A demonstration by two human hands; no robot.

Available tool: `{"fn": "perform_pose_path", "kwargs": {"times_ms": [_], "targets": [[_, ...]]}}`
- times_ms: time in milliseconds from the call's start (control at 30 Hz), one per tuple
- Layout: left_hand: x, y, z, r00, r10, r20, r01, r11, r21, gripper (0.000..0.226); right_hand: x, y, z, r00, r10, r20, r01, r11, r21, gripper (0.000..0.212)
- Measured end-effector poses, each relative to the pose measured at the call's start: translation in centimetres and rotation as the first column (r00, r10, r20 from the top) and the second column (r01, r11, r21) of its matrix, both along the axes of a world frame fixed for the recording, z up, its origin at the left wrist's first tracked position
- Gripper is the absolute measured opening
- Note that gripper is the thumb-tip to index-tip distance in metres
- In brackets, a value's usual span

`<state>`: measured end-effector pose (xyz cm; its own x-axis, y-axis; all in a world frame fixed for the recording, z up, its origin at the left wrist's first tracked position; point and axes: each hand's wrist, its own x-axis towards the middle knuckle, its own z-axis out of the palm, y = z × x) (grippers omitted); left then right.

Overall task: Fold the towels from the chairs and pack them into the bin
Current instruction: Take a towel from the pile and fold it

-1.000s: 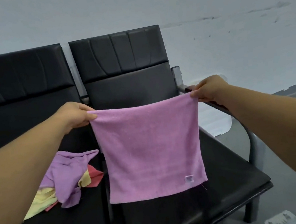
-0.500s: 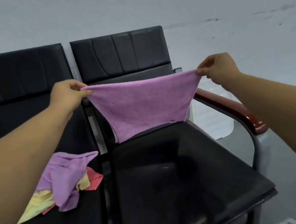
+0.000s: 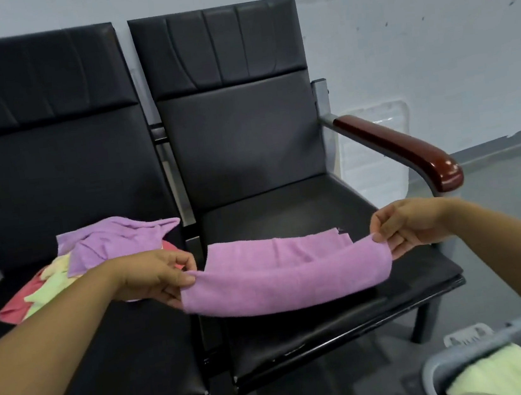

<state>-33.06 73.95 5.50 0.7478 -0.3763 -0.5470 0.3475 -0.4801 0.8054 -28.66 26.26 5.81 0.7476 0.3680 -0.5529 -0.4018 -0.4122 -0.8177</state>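
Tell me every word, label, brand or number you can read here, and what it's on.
No text here can be read.
White piece at the far rim of the grey bin: faint dark marks, too blurred to read.
Pink towel, black chairs, wall: no lettering shows.

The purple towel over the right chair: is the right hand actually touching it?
Touching. The head view shows the right hand pinching the right end of the purple towel between thumb and fingers.
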Motion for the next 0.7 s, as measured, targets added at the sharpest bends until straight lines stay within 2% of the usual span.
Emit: {"fn": "perform_pose_path", "kwargs": {"times_ms": [33,100,167,233,333,400,467,600,700], "targets": [[-0.2,0.1,-0.3,0.998,-0.041,-0.057,0.041,0.999,0.001,0.009,0.0,-0.1,-0.2,1.000,0.004,-0.014,-0.004,1.000,-0.001,0.007],[0.0,0.0,-1.0,0.996,-0.067,-0.057,0.068,0.998,0.020,0.008,0.3,-0.3,-0.9,0.999,-0.031,-0.019,0.031,0.999,0.015,0.005],[0.6,-0.4,-2.0,1.000,-0.013,0.027,0.012,0.999,0.032,0.010,0.8,0.0,-1.8,0.997,-0.076,-0.016,0.076,0.997,-0.006,0.005],[1.7,-0.9,-3.4,0.978,0.103,0.183,-0.117,0.991,0.066,0.010,1.6,0.7,-3.1,0.989,-0.147,0.003,0.146,0.986,-0.082,0.005],[3.9,-2.0,-5.5,0.859,0.315,0.404,-0.370,0.927,0.065,0.004,3.1,2.4,-5.1,0.943,-0.309,0.120,0.327,0.927,-0.182,0.004],[5.7,-2.3,-7.2,0.780,0.423,0.462,-0.487,0.873,0.022,0.004,4.4,3.7,-6.5,0.883,-0.419,0.213,0.456,0.873,-0.174,0.002],[7.6,-2.5,-9.5,0.717,0.459,0.525,-0.563,0.825,0.048,0.010,6.0,5.0,-8.3,0.819,-0.481,0.313,0.547,0.819,-0.172,0.006],[9.6,-3.2,-12.5,0.672,0.336,0.660,-0.603,0.765,0.226,0.010,7.9,6.4,-12.3,0.756,-0.389,0.527,0.607,0.718,-0.340,0.008],[10.6,-2.8,-13.8,0.673,0.297,0.677,-0.597,0.759,0.260,0.013,7.4,6.9,-14.7,0.729,-0.282,0.624,0.623,0.651,-0.434,0.010]]}}
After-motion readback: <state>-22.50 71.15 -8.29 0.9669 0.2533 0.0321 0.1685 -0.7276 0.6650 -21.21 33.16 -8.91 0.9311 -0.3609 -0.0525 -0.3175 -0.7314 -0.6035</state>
